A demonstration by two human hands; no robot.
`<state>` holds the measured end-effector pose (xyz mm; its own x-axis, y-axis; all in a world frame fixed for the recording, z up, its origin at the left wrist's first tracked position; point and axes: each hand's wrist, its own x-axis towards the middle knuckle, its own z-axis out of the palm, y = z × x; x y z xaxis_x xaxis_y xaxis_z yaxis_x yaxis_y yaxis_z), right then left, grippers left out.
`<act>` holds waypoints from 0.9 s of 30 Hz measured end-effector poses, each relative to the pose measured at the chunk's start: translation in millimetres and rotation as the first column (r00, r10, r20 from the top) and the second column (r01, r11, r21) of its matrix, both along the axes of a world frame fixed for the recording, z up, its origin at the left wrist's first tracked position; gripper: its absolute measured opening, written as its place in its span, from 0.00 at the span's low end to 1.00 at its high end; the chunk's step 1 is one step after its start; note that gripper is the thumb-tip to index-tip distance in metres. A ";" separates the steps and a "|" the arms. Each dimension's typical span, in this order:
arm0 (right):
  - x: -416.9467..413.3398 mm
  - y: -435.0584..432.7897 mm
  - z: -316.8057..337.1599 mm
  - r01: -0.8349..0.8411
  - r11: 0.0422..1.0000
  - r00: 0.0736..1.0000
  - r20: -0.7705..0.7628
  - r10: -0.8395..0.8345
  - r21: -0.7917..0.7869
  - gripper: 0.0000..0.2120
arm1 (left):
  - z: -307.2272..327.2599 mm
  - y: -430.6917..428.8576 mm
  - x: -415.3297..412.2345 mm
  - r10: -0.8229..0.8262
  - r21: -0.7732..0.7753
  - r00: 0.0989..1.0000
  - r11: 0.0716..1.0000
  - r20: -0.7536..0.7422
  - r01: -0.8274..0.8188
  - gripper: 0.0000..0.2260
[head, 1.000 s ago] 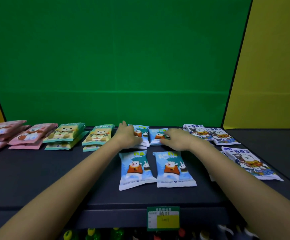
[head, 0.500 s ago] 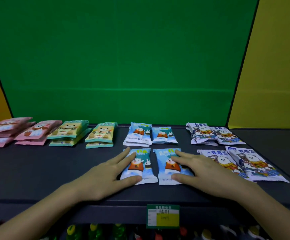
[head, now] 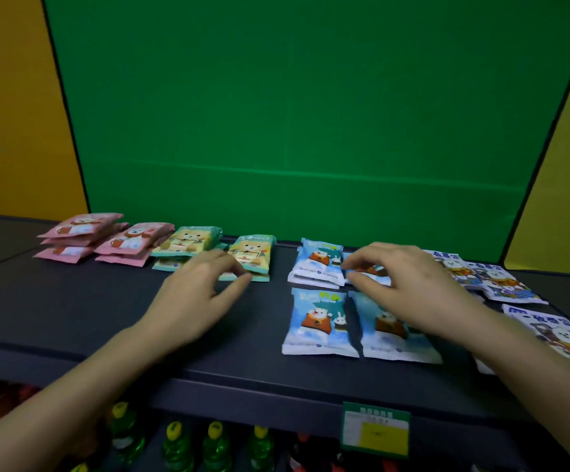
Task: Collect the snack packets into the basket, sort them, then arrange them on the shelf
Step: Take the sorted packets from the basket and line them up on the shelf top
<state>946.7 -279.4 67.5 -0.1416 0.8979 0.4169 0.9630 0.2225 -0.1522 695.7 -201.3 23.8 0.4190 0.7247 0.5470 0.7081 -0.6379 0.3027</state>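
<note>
Both hands off front blue packets [head: 321,323], now further back on shelf [head: 72,311]. Left hand [head: 196,294] loosely spread beside green-yellow stack [head: 251,257]; right hand [head: 403,284] curled over rear blue packet [head: 368,274], contact unclear. Arranging step; next, square rear row.

A dark shelf [head: 72,311] is carrying rows of snack packets, all lying flat. At the back left, 2 stacks of pink packets [head: 106,241] are sitting side by side. Next to them, 2 stacks of green packets [head: 208,248] are resting, partly hidden by a hand. In the middle, blue packets [head: 317,321] are lying in 2 rows, 2 at the front edge to edge and more behind them. At the right, white-and-blue packets [head: 501,284] are lying, overlapping, toward the shelf's end.
</note>
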 end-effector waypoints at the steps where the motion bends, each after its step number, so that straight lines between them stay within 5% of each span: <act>1: -11.1 8.5 1.8 -0.008 1.000 1.000 -0.015 0.008 -0.012 0.10 | 4.9 9.4 -12.1 0.042 0.008 0.999 0.999 -0.004 -0.042 0.22; 6: -69.6 61.6 12.0 0.056 0.995 0.998 -0.029 -0.059 -0.078 0.12 | 30.7 66.0 -64.3 0.201 -0.069 0.979 0.978 0.040 -0.198 0.12; 16: -141.2 151.7 -8.7 0.423 0.864 0.902 0.031 -0.431 -0.273 0.27 | 32.4 143.1 -64.3 0.206 -0.255 0.932 0.924 -0.298 -0.285 0.31; 22: -147.4 161.9 -13.7 0.478 0.787 0.858 0.018 -0.513 -0.389 0.25 | 33.8 159.6 -62.9 0.158 -0.449 0.934 0.843 -0.320 -0.296 0.38; 27: -145.3 164.6 -10.8 0.436 0.759 0.836 -0.094 -0.540 -0.484 0.35 | 37.9 168.3 -67.9 0.118 -0.538 0.957 0.806 -0.263 -0.247 0.24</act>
<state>801.4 -114.7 56.6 0.4114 0.9096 -0.0581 0.8519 -0.4064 -0.3304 627.9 -33.0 61.7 0.3034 0.9509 -0.0618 0.8808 -0.2551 0.3989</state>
